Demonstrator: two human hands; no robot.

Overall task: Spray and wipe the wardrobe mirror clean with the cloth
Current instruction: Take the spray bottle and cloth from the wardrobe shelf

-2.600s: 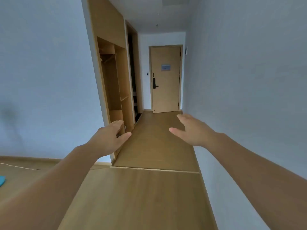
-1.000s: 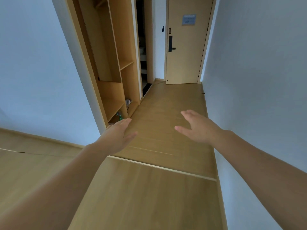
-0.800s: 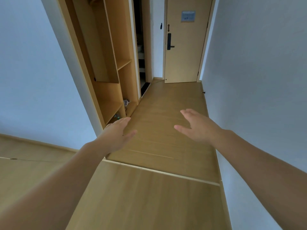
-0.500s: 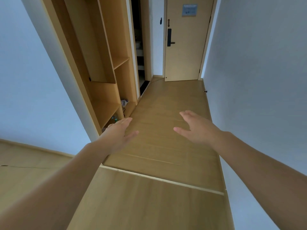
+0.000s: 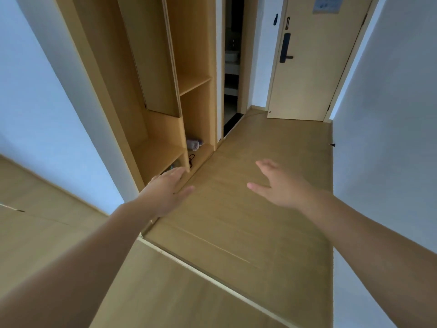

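Open wardrobe (image 5: 165,67) stands left; a greyish cloth (image 5: 193,144) lies on its bottom shelf. Left hand (image 5: 165,192) and right hand (image 5: 281,185) hover over the floor (image 5: 236,233), spread, grasping nothing. The door (image 5: 314,67) sign (image 5: 327,4) is unreadable.

Light matt wood-grain floor (image 5: 248,209); open light-wood wardrobe (image 5: 189,67) with smooth matt shelves; pale smooth wooden door (image 5: 314,67); matt white painted walls (image 5: 390,114).
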